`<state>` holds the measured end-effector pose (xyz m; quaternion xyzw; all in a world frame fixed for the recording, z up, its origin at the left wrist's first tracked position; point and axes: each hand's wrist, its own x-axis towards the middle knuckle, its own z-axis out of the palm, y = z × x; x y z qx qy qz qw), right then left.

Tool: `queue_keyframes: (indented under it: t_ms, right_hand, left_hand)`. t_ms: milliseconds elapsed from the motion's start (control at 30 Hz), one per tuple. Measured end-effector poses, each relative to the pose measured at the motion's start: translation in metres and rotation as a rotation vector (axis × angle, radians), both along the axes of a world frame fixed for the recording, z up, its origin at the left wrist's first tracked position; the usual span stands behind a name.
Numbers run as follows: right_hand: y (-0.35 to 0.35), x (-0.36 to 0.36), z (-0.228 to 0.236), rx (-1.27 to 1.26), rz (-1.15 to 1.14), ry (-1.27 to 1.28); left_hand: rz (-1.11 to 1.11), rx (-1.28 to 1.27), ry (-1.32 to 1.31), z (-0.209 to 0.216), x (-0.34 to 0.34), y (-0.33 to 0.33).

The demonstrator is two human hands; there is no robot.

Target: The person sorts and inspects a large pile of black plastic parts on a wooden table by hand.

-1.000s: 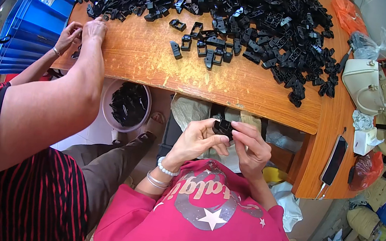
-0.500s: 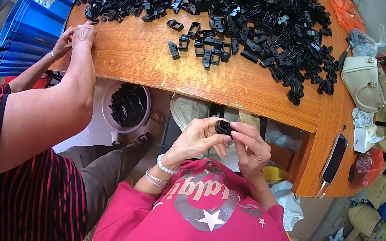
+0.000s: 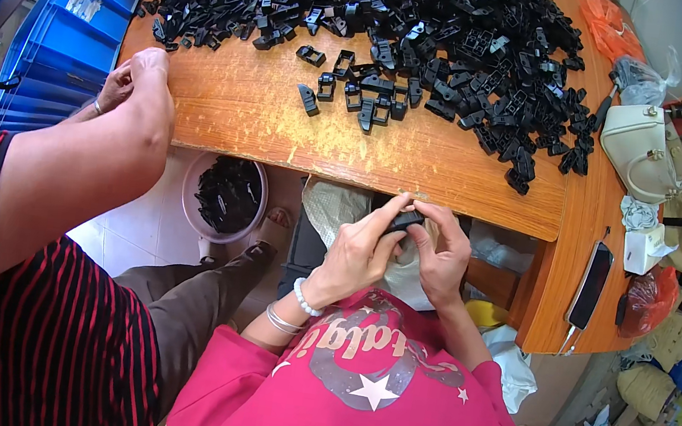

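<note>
**Two hands press on one small black piece**

The fingertips of both hands are pinched together on a small black plastic part (image 3: 402, 219). The left hand (image 3: 357, 250) wraps it from one side and the right hand (image 3: 439, 257) from the other, so most of the part is hidden. It sits in the air just under the front edge of the wooden table (image 3: 284, 118), over the person's lap and pink shirt (image 3: 360, 390).

A second ago the hands held the piece a bit lower, and more of it showed between the fingers. Now the fingers have closed in tighter and the hands have crept up near the table edge. My guess is that the piece is being squeezed or snapped together, and that this squeeze is almost done.

On the table lies a big pile of black parts (image 3: 437, 26), with a few loose ones near the front. Under the table stands a white bucket (image 3: 225, 197) with more black parts inside.

On the left sits another person in a striped shirt (image 3: 54, 330). Their hand (image 3: 147, 72) rests on the table edge. A second ago it reached farther up, close to the pile; now it has pulled back toward the blue crates (image 3: 53, 59).

A phone (image 3: 591, 285) and a cream bag (image 3: 646, 151) lie on the right.
</note>
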<state>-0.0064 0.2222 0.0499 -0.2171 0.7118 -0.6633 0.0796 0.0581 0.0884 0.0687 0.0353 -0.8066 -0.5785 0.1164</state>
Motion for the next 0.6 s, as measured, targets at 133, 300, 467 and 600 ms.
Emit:
queue_keyframes:
  t_ms: [133, 300, 467, 600]
  right_hand:
    - [0.007, -0.032, -0.003, 0.201, 0.24, 0.163]
    - [-0.007, -0.077, -0.018, 0.399, -0.2, 0.474]
    - [-0.012, -0.133, -0.02, 0.772, -0.383, 0.761]
    - [-0.026, -0.133, -0.021, 0.817, -0.287, 0.809]
  left_hand:
    - [0.07, -0.113, -0.024, -0.016, -0.015, -0.049]
    - [0.771, -0.215, -0.082, -0.054, -0.065, -0.139]
    - [0.588, 0.082, -0.18, -0.053, -0.084, -0.158]
    - [0.543, 0.192, -0.169, -0.054, -0.078, -0.155]
